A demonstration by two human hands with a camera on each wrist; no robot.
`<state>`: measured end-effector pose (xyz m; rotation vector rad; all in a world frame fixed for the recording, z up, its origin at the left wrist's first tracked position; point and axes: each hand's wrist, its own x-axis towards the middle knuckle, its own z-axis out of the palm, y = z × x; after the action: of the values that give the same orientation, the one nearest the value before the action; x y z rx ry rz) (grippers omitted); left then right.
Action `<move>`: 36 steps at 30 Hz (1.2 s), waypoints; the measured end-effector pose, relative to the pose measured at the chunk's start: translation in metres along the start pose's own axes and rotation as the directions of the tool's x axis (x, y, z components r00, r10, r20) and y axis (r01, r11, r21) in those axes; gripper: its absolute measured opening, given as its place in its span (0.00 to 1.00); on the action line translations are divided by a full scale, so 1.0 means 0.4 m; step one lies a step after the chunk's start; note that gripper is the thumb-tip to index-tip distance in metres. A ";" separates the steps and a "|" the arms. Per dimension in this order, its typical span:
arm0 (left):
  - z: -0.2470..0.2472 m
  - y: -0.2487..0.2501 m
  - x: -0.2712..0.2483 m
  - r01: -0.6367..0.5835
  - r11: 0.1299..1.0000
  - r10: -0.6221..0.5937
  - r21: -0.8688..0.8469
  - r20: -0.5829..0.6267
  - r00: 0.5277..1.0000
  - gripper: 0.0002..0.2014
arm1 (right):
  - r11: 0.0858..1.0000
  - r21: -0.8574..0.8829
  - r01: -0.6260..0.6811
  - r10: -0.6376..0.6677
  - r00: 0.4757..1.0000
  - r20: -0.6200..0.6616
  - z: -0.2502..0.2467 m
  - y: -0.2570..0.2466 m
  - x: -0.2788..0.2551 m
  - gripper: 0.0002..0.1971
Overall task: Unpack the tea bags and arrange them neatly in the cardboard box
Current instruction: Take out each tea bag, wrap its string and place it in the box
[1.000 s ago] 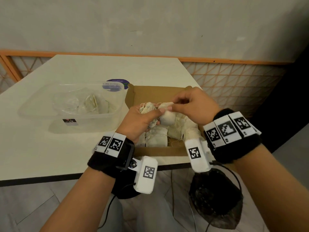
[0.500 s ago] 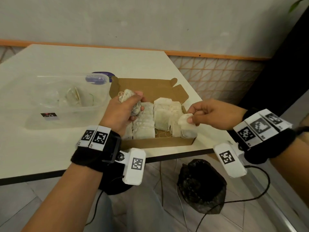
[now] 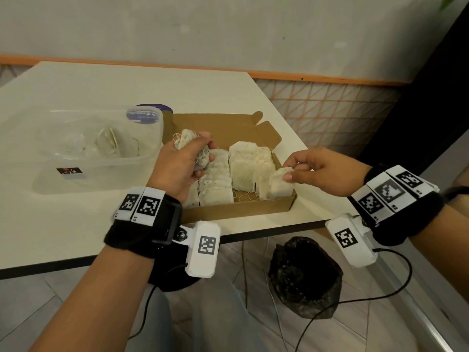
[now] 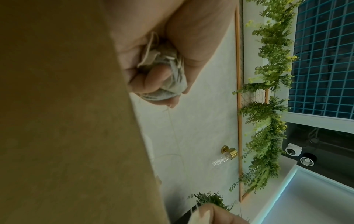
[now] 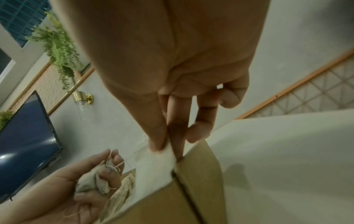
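We list one cardboard box (image 3: 238, 214), lid flap open toward the wall, lying on the white table (image 3: 76, 224) near its front edge. Inside it we count roughly three rows of tea bags (image 3: 218, 184) laid flat and overlapping; the exact number of bags we cannot tell, as they cover one another and loose strings tangle between them.

One left hand (image 3: 177, 168) is held over the left part of the box, fingers curled tight round a crumpled bunch of tea bags (image 3: 186, 141); the left wrist view shows at least two bags squeezed in the fist, with a thread hanging down. How many more it holds we cannot tell.

One right hand (image 3: 322, 171) is at the box's right front corner, thumb and forefinger pressed together on the top edge of a single tea bag (image 3: 278, 185), the remaining fingers loosely bent. That bag stands upright against the right wall of the box, beside the last row.

One clear plastic container (image 3: 101, 158) stands on the table just left of the box, holding a few more bags in clear wrapping (image 3: 109, 143); their count is blurred. One purple round lid (image 3: 154, 109) shows behind it.

On the floor below the table edge: one black plastic bag (image 3: 304, 278) and thin black cables (image 3: 355, 301).
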<state>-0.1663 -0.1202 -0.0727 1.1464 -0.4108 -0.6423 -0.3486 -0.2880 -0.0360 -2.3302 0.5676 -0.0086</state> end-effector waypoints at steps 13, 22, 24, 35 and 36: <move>0.000 0.002 -0.002 -0.003 1.000 0.003 0.016 0.004 1.000 0.03 | 0.961 -0.274 -0.039 -0.006 0.987 -0.161 0.050 -0.028 0.038 0.09; -0.002 -0.001 0.002 -0.013 1.000 0.013 0.013 0.005 1.000 0.01 | 0.799 -0.534 0.275 -0.300 0.953 0.042 0.049 -0.039 -0.071 0.11; -0.003 -0.001 0.003 -0.017 1.000 0.017 0.017 0.008 1.000 0.02 | 0.769 -0.566 0.297 -0.329 0.943 0.047 0.063 -0.018 -0.080 0.16; 0.001 0.002 -0.003 -0.016 1.000 0.017 0.017 -0.006 1.000 0.04 | 0.682 -0.709 0.181 -0.271 0.963 -0.014 0.047 -0.017 -0.043 0.26; 0.002 0.002 -0.003 -0.018 1.000 0.018 0.018 -0.006 1.000 0.04 | 0.699 -0.693 0.176 -0.261 0.965 -0.018 0.042 -0.017 -0.033 0.21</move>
<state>-0.1675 -0.1196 -0.0717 1.1600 -0.4213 -0.6202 -0.3550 -0.2675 -0.0420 -3.1456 0.3721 -0.0534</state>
